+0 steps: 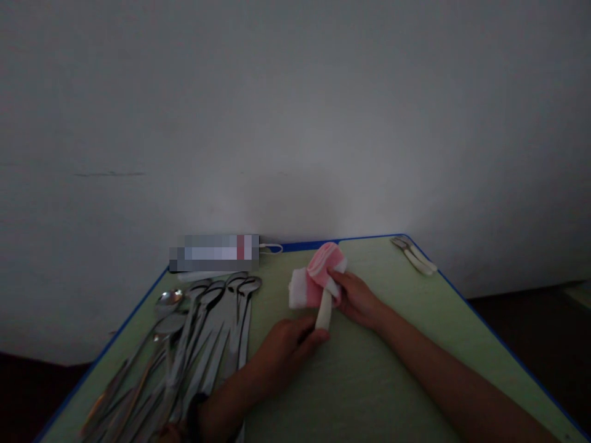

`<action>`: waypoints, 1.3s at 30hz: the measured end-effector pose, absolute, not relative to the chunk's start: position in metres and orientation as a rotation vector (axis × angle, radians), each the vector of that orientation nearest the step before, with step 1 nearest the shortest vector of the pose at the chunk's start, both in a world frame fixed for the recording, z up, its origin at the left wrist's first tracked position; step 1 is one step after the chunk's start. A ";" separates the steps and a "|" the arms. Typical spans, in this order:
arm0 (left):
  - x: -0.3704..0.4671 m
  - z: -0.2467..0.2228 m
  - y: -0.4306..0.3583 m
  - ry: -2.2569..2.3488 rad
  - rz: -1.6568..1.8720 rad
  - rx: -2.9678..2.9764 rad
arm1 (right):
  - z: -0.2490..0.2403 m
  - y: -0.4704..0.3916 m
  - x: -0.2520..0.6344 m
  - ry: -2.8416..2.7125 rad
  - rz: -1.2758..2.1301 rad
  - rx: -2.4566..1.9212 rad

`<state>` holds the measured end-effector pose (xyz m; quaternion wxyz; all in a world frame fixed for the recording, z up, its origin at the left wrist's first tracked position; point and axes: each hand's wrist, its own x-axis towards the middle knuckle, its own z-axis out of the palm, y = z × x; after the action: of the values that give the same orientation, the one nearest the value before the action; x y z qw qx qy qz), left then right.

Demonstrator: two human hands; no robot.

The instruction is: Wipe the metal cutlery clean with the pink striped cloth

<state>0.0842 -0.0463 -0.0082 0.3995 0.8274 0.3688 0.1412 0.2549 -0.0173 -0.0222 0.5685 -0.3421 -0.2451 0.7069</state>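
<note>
My left hand (293,344) grips the lower end of a cream-white handle (324,311), which points up and slightly to the right. The upper part of this utensil is wrapped in a pink and white cloth (318,280), so its kind cannot be told. My right hand (357,298) pinches the folded cloth around it, with the thumb on top. Both hands are above the middle of the table.
Several metal spoons (212,292) and other long cutlery lie in a pile on the left of the green table (378,369). Two white-handled forks (415,255) rest near the far right corner. A blurred-out device (215,252) with a white cable stands at the back left, before the wall.
</note>
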 end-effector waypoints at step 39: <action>0.085 -0.007 -0.051 0.941 0.511 1.948 | -0.026 -0.014 0.257 -0.535 1.610 -0.761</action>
<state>0.0854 -0.0507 -0.0069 0.4432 0.7856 0.3794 0.2060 0.2568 -0.0143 -0.0256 0.5980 -0.3278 -0.2307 0.6941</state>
